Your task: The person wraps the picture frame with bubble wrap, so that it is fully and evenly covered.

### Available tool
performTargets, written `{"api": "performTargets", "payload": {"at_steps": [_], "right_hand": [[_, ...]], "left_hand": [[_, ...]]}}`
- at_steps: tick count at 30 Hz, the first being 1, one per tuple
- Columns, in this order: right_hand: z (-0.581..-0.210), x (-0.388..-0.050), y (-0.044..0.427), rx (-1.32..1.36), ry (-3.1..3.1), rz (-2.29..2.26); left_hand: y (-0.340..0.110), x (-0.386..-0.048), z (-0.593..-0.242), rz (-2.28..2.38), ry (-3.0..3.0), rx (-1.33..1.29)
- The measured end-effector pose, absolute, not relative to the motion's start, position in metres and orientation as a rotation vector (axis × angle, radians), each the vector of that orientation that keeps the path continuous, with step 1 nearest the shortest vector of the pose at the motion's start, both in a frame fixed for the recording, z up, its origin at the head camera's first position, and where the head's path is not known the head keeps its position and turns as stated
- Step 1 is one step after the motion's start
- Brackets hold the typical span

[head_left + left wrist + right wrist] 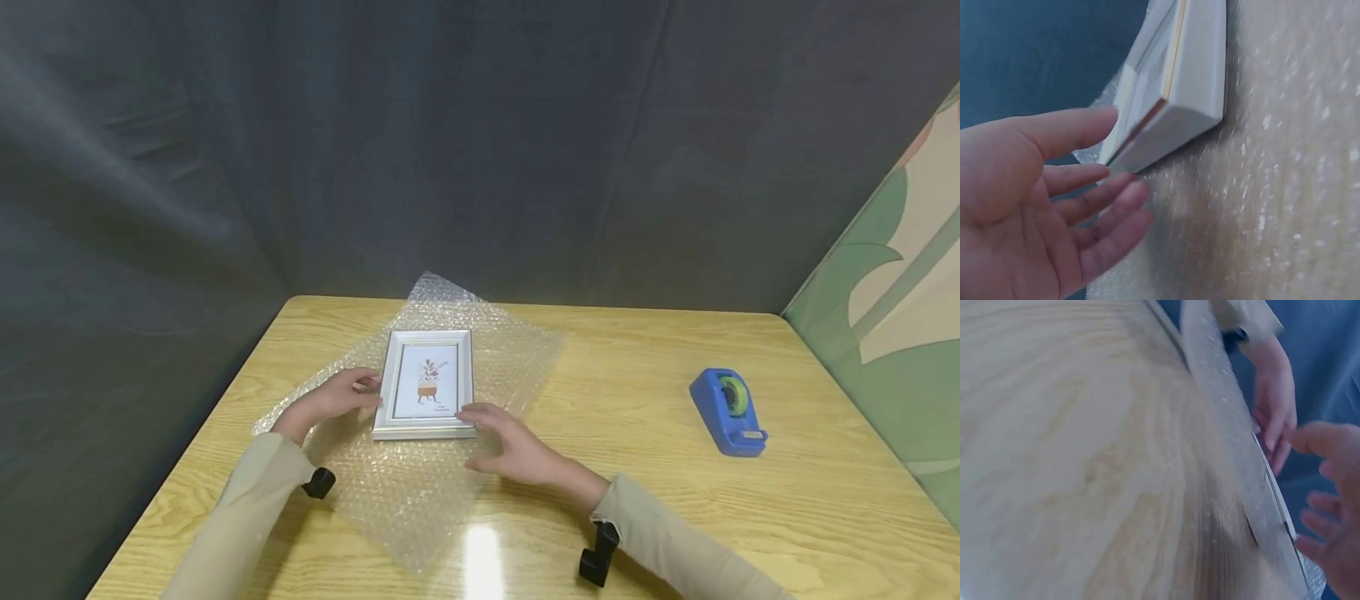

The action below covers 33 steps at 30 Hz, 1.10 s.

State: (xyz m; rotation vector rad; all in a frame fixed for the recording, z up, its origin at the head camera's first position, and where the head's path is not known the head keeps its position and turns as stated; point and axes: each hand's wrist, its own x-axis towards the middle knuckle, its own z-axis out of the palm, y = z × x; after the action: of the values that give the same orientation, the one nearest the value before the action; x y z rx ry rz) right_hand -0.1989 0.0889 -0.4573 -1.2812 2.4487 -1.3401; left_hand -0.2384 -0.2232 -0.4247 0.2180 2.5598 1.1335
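Observation:
A white picture frame [426, 387] with a plant drawing lies face up on a sheet of bubble wrap [420, 508]. The left hand [337, 398] is at the frame's left side, thumb and fingers apart; in the left wrist view this hand [1054, 194] has its fingers loosely bent beside a corner of the frame [1194, 87]. On the other side, the right hand [513, 448] has its fingertips at the lower right corner, thumb spread away. The right wrist view shows the right hand [1335, 506] with spread fingers near the frame's edge; whether they touch cannot be told.
A blue tape dispenser [723, 417] with a green roll stands on the right part of the wooden table [630, 375]. A dark curtain [465, 150] hangs behind the table, and a panel with a leaf pattern [900, 317] stands at the right.

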Motion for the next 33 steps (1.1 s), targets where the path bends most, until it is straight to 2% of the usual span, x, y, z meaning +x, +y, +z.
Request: {"api": "performTargets", "payload": {"at_steps": [9, 18, 28, 33], "right_hand": [[-0.457, -0.172, 0.093, -1.591, 2.415, -0.976], [-0.463, -0.167, 0.081, -1.896, 2.388, -1.087], [-0.460, -0.165, 0.092, -1.756, 2.244, -1.503], [-0.440, -0.156, 0.101, -1.588, 2.207, -1.641]], "left_hand": [[-0.222, -0.252, -0.432, 1.220, 2.539, 0.266], [-0.219, -0.253, -0.439, 1.366, 2.459, 0.212], [-0.197, -0.238, -0.436, 1.299, 2.514, 0.296], [-0.187, -0.233, -0.437, 1.302, 2.513, 0.329]]}}
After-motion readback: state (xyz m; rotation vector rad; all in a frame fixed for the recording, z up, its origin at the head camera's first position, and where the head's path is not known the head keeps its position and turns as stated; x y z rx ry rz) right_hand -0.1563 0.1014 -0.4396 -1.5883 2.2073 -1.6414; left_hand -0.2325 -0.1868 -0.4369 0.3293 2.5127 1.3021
